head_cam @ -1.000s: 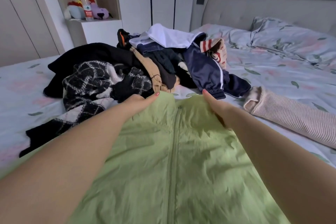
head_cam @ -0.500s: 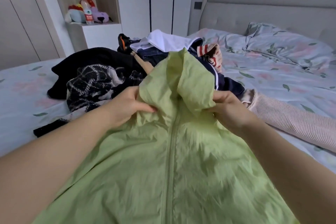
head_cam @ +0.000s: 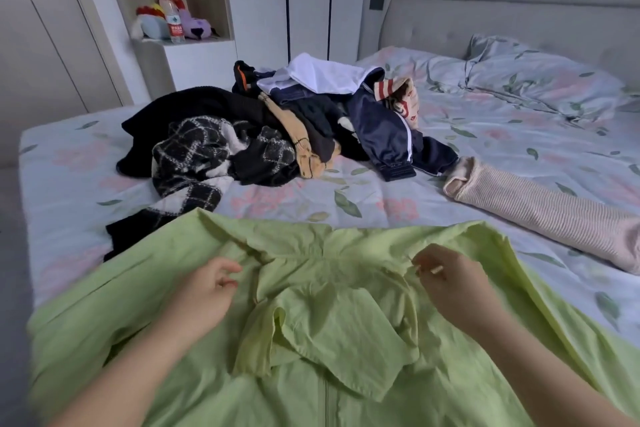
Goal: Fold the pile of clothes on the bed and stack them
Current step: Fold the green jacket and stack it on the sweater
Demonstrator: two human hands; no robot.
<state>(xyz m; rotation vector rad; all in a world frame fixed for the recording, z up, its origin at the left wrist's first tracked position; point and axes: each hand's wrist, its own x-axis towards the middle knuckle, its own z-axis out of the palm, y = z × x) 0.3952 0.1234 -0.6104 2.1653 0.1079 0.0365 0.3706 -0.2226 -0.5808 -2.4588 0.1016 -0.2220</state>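
A light green zip jacket [head_cam: 346, 340] lies front up across the near part of the bed, its hood [head_cam: 332, 333] folded down over the chest. My left hand [head_cam: 207, 291] hovers over the jacket's left shoulder with loosely curled fingers that hold nothing. My right hand [head_cam: 450, 284] is over the right shoulder, blurred, its fingertips close to a fold of the fabric without a clear hold. Beyond the jacket lies the pile of clothes [head_cam: 277, 135]: a black-and-white checked piece, black and tan garments, a navy jacket and a white one.
A pink ribbed garment [head_cam: 540, 218] lies to the right on the floral bedsheet [head_cam: 381, 204]. A pillow [head_cam: 540, 80] rests against the grey headboard. The bed's left edge runs along the floor. A shelf niche with soft toys and a bottle [head_cam: 175, 22] stands behind.
Both hands lifted the jacket's hood, flipped it toward me onto the chest and let it go. The jacket now lies flatter and farther from the pile.
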